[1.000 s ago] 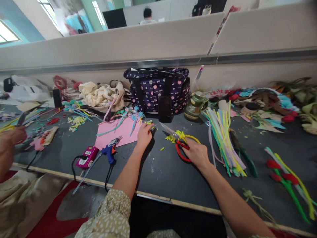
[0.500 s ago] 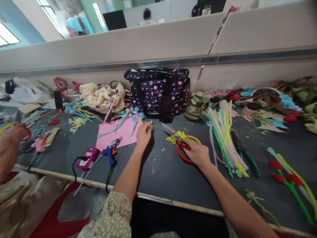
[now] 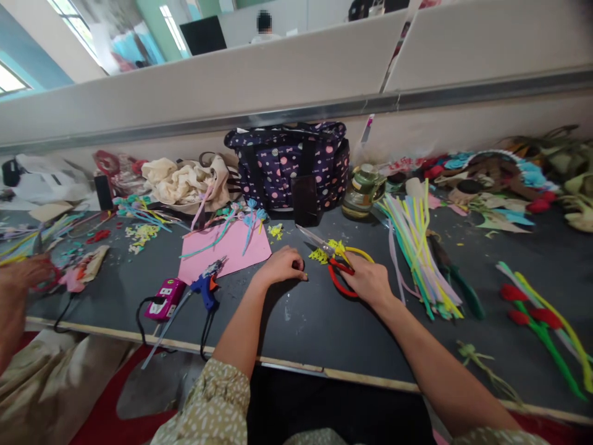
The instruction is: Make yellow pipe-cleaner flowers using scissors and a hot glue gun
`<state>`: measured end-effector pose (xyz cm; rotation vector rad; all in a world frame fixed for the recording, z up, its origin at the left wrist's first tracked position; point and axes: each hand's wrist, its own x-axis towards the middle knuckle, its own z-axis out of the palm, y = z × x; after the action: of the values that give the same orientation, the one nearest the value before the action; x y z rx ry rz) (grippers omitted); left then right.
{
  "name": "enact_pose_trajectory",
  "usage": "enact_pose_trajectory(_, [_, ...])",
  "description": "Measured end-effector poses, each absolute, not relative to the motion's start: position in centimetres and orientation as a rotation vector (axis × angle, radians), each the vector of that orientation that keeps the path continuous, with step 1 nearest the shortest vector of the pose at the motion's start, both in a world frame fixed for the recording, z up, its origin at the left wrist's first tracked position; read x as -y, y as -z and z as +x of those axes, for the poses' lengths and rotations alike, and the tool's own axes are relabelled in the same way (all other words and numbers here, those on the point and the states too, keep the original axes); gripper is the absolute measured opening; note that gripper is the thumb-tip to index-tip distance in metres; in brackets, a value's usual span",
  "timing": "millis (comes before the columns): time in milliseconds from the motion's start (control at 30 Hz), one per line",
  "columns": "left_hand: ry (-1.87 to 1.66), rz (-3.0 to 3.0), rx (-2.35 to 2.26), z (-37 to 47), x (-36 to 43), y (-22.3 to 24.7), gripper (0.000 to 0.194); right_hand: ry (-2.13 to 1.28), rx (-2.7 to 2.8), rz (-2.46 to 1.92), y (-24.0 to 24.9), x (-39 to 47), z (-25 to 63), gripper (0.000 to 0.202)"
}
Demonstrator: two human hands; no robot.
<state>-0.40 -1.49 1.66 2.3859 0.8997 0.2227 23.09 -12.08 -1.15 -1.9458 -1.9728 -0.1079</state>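
My right hand (image 3: 370,279) is wrapped round the red and yellow handles of the scissors (image 3: 320,241), whose blades point up and left over the table. Small yellow bits (image 3: 319,255) lie in a pile beneath the blades. To the left, my left hand (image 3: 281,267) rests low over the dark table with thumb and fingertips together; whatever is between them is too small to make out. Another little heap of yellow bits (image 3: 276,231) sits beyond it, beside a pink sheet (image 3: 208,254) with fuzzy stems on it.
A blue glue gun (image 3: 205,290) and purple power socket (image 3: 164,299) are at left, near a co-worker's hand (image 3: 28,275). A phone (image 3: 304,201) leans on a dotted bag (image 3: 278,164), beside a green jar (image 3: 364,190). Pastel stems (image 3: 419,253) and red-tipped green stems (image 3: 540,327) lie right.
My left hand has come down and right, from beside the pink sheet to where a loose yellow bit lay. A small yellow heap now shows where it was. My right hand still holds the scissors.
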Motion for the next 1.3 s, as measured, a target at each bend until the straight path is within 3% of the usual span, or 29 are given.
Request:
enact_pose_trajectory(133, [-0.148, 2.389, -0.836, -0.1, 1.9, -2.0, 0.009, 0.081, 1.994, -1.936, 1.0, 12.1, 22.9, 0.029])
enact_pose_trajectory(267, [-0.145, 2.271, -0.865, 0.1, 2.3, -2.3, 0.010, 0.082, 1.927, -1.902, 1.2, 12.1, 23.2, 0.031])
enact_pose_trajectory(567, [-0.576, 1.932, -1.086, -0.2, 1.6, -1.4, 0.018, 0.075, 1.711, -1.893, 1.2, 11.9, 23.6, 0.036])
enact_pose_trajectory(767, [-0.209, 2.181, -0.993, -0.3, 1.8, -1.7, 0.018, 0.035, 1.721, -1.918, 1.0, 12.0, 23.5, 0.033])
enact_pose_trajectory(967, [-0.170, 2.226, -0.976, -0.1, 1.9, -2.0, 0.010, 0.015, 1.710, -1.896, 0.9, 12.0, 23.4, 0.035])
enact_pose_trajectory(1300, [-0.782, 1.438, -1.042, 0.2, 1.1, -1.0, 0.023, -0.355, 1.464, -1.763, 1.2, 11.7, 23.5, 0.035])
